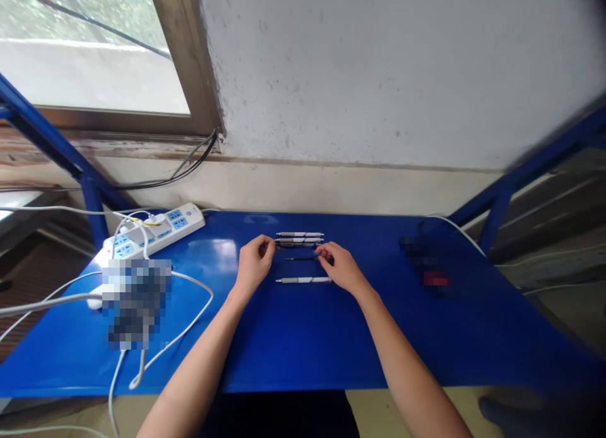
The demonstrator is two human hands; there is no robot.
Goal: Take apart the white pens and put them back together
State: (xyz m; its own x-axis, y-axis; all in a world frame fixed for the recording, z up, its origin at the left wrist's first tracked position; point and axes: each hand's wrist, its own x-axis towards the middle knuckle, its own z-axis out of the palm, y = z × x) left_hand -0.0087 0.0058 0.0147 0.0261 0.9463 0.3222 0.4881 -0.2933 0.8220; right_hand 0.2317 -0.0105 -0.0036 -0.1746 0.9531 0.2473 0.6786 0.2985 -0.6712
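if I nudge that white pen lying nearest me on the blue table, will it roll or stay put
The slim white plastic pen looks round-barrelled and lies flat on the glossy blue table, so it would probably roll or slide easily. It seems stiff and light, likely lifting with two fingertips. The right hand is touching or nearly touching its end, which may steady it.

We see four pens on the table (303, 343): two pens (300, 237) side by side farthest, a thin pen (301, 259) nearer, another pen (303, 279) nearest. Our left hand (254, 266) lies left of them, our right hand (341, 269) right. A power strip (156, 230) sits far left.
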